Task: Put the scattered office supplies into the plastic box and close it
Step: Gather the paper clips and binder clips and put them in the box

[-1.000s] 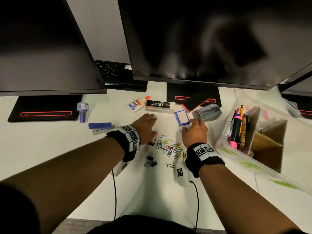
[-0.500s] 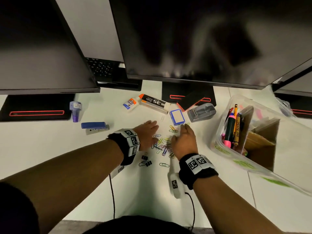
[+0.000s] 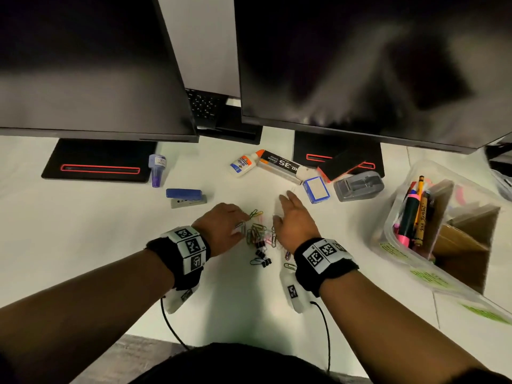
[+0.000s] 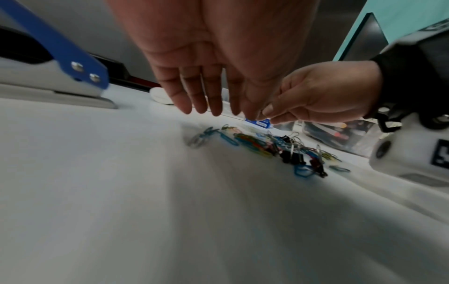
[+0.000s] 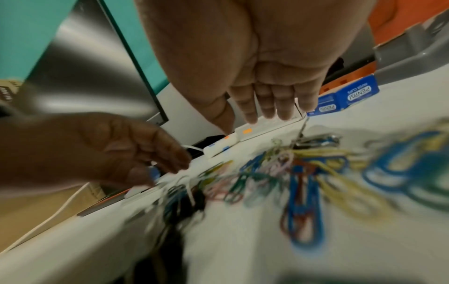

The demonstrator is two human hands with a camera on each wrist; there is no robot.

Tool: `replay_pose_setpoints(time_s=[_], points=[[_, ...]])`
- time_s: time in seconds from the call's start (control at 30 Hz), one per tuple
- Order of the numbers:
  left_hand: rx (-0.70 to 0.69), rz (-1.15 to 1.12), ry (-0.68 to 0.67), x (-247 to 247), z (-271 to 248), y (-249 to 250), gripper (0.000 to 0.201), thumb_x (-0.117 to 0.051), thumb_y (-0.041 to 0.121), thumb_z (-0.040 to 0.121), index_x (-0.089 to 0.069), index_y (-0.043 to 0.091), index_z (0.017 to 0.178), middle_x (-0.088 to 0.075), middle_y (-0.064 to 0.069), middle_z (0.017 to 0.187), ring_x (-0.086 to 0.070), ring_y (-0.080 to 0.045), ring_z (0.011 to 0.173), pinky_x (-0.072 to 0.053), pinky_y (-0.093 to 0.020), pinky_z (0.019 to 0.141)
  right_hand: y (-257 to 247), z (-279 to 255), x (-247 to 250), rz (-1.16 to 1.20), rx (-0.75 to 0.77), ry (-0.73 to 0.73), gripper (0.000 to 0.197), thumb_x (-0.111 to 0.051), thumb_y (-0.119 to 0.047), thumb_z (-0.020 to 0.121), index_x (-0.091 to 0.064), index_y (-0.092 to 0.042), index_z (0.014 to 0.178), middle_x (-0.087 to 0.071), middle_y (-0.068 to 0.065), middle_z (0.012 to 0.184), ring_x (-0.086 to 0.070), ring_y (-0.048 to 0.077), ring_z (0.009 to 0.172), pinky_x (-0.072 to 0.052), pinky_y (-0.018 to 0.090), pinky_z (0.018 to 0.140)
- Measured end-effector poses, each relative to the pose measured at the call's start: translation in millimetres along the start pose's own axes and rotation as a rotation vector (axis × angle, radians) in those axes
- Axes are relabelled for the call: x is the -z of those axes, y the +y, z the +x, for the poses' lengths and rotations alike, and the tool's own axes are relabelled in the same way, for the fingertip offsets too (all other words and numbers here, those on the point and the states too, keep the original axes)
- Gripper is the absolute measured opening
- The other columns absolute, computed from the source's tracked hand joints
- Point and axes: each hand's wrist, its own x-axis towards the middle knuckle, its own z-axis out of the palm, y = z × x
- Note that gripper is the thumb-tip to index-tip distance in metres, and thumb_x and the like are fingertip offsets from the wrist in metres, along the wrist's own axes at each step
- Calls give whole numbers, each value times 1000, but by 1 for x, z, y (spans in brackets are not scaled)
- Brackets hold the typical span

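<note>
Head view: The white desk is bounded at the back by two dark monitors and at the front by its near edge, beyond which a strip of floor is seen. A heap of coloured paper clips with a few black binder clips lies at the centre, between the two hands. The left hand is placed at the heap's left side with fingers bent onto the clips. The right hand is set at the heap's right side, fingers straight and close together, pointing away from the person. Bare desk is seen left of the left forearm and in front of the heap. The plastic box stands open at the right, well apart from the heap, its long axis running from the far left to the near right; pens stand inside it. A stapler, glue bottle, staple box, small blue box and tape dispenser lie behind the hands.

Left wrist view: The left hand is seen with fingers extended downward just above the desk. The right hand is seen opposite, beyond the clips. The picture is blurred.

Right wrist view: The right hand is shown with fingers straight and together above the blurred clips. The left hand is seen with loosely curled fingers; whether a clip is pinched cannot be told.
</note>
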Motion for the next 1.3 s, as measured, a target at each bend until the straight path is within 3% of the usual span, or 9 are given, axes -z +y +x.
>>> replay_pose_setpoints(time_s=[0.27,0.4,0.53,0.63,0.73,0.9,1.0,1.17,1.3], points=[[277,-28,-62,1,-7,-16,63,-65,23,86,-35,20,141,-38,-4,141,-37,-23,133,-31,-32,111,5,-3,-9,-184,40,-225,63,-38,-34,98,-14,-6,149,0,7,160,-6,22,147,-8,33,120],[297,-127,-75,-7,-6,-11,66,-68,21,83,-36,21,140,-39,-7,139,-45,-23,128,-37,-32,109,12,-33,-17,-140,173,-235,54,-43,-35,97,-32,-12,145,-18,4,158,-20,18,145,-16,25,116],[177,-185,-153,-15,-1,11,72,-70,22,81,-33,17,142,-41,-9,136,-46,-24,125,-37,-29,105,33,-55,3,33,-15,6,62,-70,-41,78,-51,-16,131,-50,6,133,-44,26,124,-32,28,105],[93,-258,-178,-18,2,22,79,-77,25,75,-35,18,141,-42,-9,135,-47,-23,124,-36,-26,105,48,-70,11,-19,-267,-66,100,-82,-55,56,-38,-19,139,-41,8,133,-44,28,122,-37,34,105],[79,-245,-130,-16,1,24,100,-85,36,62,-28,20,143,-33,-8,140,-41,-24,129,-35,-31,110,47,-76,3,33,-311,-135,112,-88,-40,52,-28,-19,143,-31,10,136,-45,29,123,-40,33,106],[169,-22,-141,-14,6,25,135,-87,50,49,0,22,150,-12,-10,150,-23,-31,138,-31,-43,113,22,-56,-11,198,-259,-20,87,-85,-20,62,-40,-12,136,-37,14,132,-52,28,114,-37,22,99],[149,78,-166,-18,11,35,135,-86,50,52,0,15,149,-9,-12,152,-21,-33,139,-29,-42,113,15,-47,-12,190,-233,-21,84,-85,-24,63,-42,-13,134,-37,13,131,-52,29,113,-39,26,101],[64,25,-126,-29,12,44,115,-85,44,56,-20,14,146,-20,-6,147,-31,-29,131,-35,-38,110,15,-47,-8,21,-213,-105,118,-89,-39,50,-21,-28,146,-18,11,142,-40,34,126,-39,38,108],[11,-108,-60,-32,13,45,79,-80,39,63,-45,18,131,-41,-6,132,-45,-26,117,-42,-35,101,9,-40,-10,27,-87,-150,88,-87,-29,57,-44,-27,135,-30,9,133,-49,32,114,-44,34,102]])
